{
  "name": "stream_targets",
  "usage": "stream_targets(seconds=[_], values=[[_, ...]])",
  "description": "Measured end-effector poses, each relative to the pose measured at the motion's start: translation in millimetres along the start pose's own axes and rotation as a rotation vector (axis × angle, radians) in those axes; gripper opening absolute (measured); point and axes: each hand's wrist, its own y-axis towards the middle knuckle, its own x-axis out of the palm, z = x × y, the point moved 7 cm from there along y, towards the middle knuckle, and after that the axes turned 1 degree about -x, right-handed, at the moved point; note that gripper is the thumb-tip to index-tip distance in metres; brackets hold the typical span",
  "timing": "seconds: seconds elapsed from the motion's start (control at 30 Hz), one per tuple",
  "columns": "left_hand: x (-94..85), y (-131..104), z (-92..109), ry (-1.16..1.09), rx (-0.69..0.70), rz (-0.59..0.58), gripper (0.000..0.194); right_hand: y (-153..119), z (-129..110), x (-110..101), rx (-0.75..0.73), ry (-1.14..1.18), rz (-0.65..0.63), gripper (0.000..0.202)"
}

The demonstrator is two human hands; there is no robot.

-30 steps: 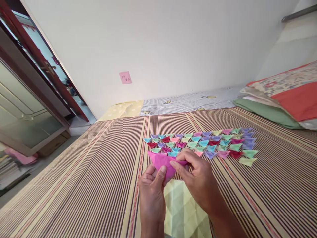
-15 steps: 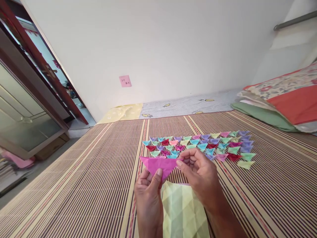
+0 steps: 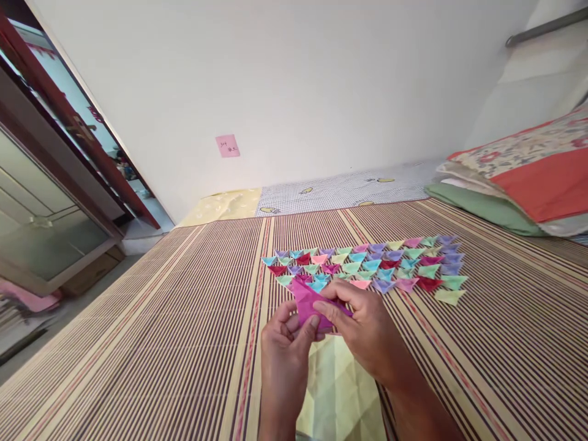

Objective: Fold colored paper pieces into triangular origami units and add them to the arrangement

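Observation:
A magenta sheet of folded paper is held up between both hands, its pointed corner tilted toward the upper left. My left hand pinches its lower edge between thumb and fingers. My right hand grips the right side, thumb lying across the front; part of the paper is hidden behind these fingers. Below the hands lies a creased pale yellow-green paper on the striped mat. Just beyond are rows of small folded paper pieces in many colours, the nearest ones partly covered by my hands and the magenta paper.
A patterned pillow rests on green cloth at the far right. Checked fabric and yellow fabric run along the wall. A pink note is stuck to the wall. At left stands a glass-panelled door.
The magenta paper has turned from a level-topped triangle to a tilted one. My right hand has moved its hold further across the paper, and my left hand has shifted slightly right.

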Motion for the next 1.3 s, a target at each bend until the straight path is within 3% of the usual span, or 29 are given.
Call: stream_targets(seconds=[0.07, 0.23, 0.4, 0.6, 0.7, 0.83, 0.97, 1.17, 1.3], values=[[1.9, 2.0, -3.4, 0.062, -0.03, -0.066, 0.029, 0.3, 2.6, -3.9, 0.012, 0.009, 0.031, 0.021], [-2.0, 1.9, 0.7, 0.127, 0.003, -0.075, 0.028, 1.6, 11.7, -17.0, 0.028, 0.015, 0.095, 0.023], [-19.2, 1.0, 10.2, 0.145, 0.056, 0.056, 0.027, 1.3, 21.1, -30.1, 0.066, 0.073, 0.188, 0.023], [-7.4, -0.1, 1.9, -0.087, 0.025, 0.028, 0.02, -0.3, 11.9, -7.5, 0.082, 0.147, 0.082, 0.023], [-13.4, 2.8, -6.3, -0.315, -0.046, 0.098, 0.022, -1.1, 5.8, -0.2, 0.076, 0.185, 0.016, 0.026], [-20.8, 6.3, -11.7, -0.49, -0.154, 0.121, 0.029, 0.3, 4.3, -6.4, 0.06, 0.218, 0.004, 0.03], [-17.2, 7.0, -14.5, -0.54, -0.209, 0.087, 0.031, 1.5, 4.8, -8.5, 0.07, 0.248, 0.019, 0.022], [-12.6, 8.0, -15.7, -0.494, -0.183, 0.049, 0.029, -1.7, 2.2, 10.2, 0.125, 0.257, -0.109, 0.016], [-14.9, 6.6, -9.8, -0.371, -0.108, 0.061, 0.03, -1.3, 3.3, 10.5, 0.131, 0.18, -0.059, 0.013]])
